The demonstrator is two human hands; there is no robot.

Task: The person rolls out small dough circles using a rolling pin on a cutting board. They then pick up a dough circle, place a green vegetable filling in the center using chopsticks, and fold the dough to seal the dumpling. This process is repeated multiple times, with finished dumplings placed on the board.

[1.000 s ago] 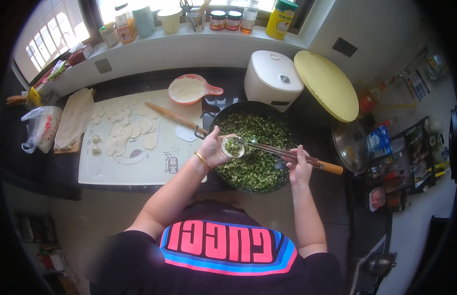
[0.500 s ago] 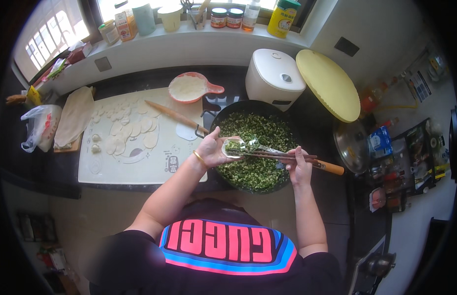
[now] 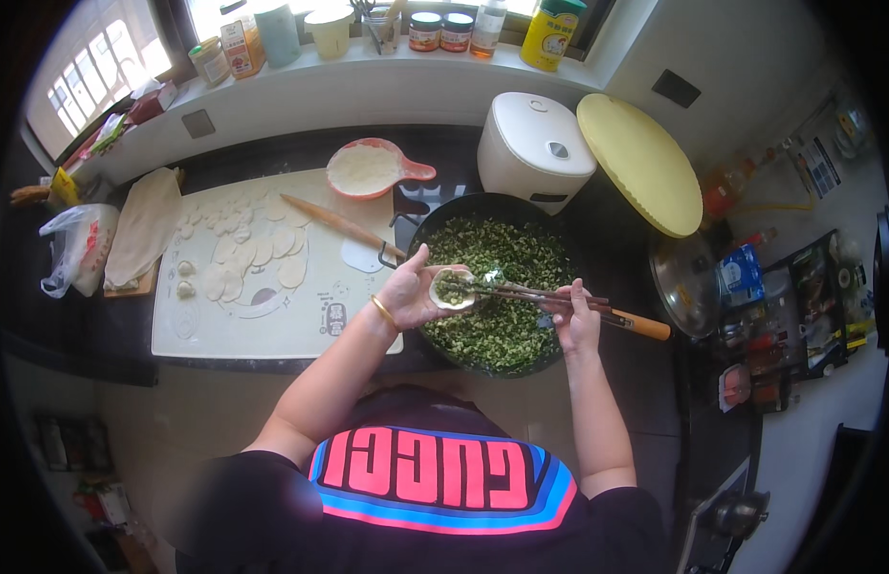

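My left hand (image 3: 409, 293), palm up, cradles a round dough wrapper (image 3: 438, 296) with a mound of green filling on it. In my right hand (image 3: 579, 327) is a pair of chopsticks (image 3: 526, 292), their tips touching the filling on the wrapper. Both hands are over a wide black pan (image 3: 570, 251) full of chopped green filling (image 3: 502, 342). A spatula with an orange handle (image 3: 645, 328) lies across the pan's right side, partly hidden by my right hand. Left of the pan, flattened wrappers (image 3: 261, 251) and small dough pieces lie on a pale mat (image 3: 210, 330).
A wooden rolling pin (image 3: 331, 221) lies on the mat beside a red scoop of flour (image 3: 402, 170). Two dumplings (image 3: 185, 278) sit at the mat's left. Behind the pan stand a white rice cooker (image 3: 535, 143) and a yellow round lid (image 3: 645, 167). Jars line the windowsill.
The chopstick tips have moved left onto the wrapper, and more filling now sits on it. My left hand stays nearly still.
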